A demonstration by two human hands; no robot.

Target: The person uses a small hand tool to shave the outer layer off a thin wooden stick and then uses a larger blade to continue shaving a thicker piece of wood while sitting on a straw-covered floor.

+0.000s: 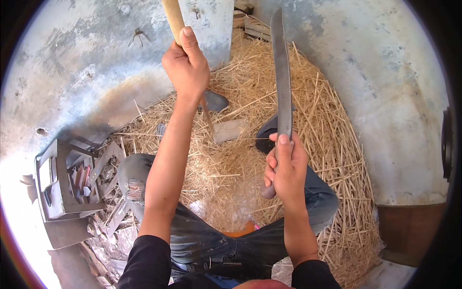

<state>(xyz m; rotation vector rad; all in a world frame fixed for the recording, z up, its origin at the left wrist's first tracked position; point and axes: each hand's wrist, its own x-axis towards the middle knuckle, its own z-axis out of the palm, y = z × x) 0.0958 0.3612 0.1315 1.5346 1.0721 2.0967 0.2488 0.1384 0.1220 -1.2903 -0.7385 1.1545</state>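
Observation:
My left hand [188,70] is raised ahead of me, closed around a pale wooden stick [173,18] with the thumb laid along it. The stick's upper end runs out of the picture; below the fist a thinner, darker length slants down toward a flat wooden block [230,130] on the straw. To the right, my right hand [288,171] grips a machete [283,72] by its handle. The long dark blade points up and away, nearly upright, apart from the stick. My thumb rests near the base of the blade.
Straw [322,130] covers the floor around my bent legs and dark shoes [214,101]. A broken-looking box [62,178] with scraps inside stands at the left. Weathered walls [380,96] rise on both sides, with wood pieces [257,28] in the far corner.

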